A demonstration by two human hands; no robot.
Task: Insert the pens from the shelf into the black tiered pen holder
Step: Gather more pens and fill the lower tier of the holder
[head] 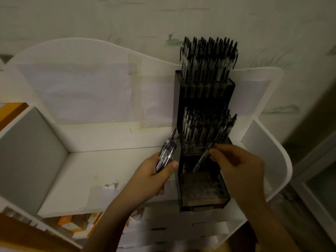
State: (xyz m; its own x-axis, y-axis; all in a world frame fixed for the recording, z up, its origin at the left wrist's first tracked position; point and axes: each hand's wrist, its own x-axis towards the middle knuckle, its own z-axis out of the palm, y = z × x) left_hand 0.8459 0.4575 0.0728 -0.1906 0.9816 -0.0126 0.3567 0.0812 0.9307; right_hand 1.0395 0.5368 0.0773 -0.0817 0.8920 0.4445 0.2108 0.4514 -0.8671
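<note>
A black tiered pen holder (189, 99) stands on a white shelf (101, 170), right of centre. Its top tier is packed with several pens (207, 59), and its middle tier holds several more (205, 128). The lowest tier (203, 190) shows rows of holes and is mostly bare. My left hand (154, 175) grips a bundle of clear pens (167, 150) just left of the holder. My right hand (238, 160) pinches a single pen (201, 159), tilted with its tip down over the back of the lowest tier.
The shelf has a white divider (32, 146) on the left and a curved white side wall (269, 151) on the right. Taped paper (91, 91) covers its back panel. Orange boxes (71, 222) lie on a lower level in front.
</note>
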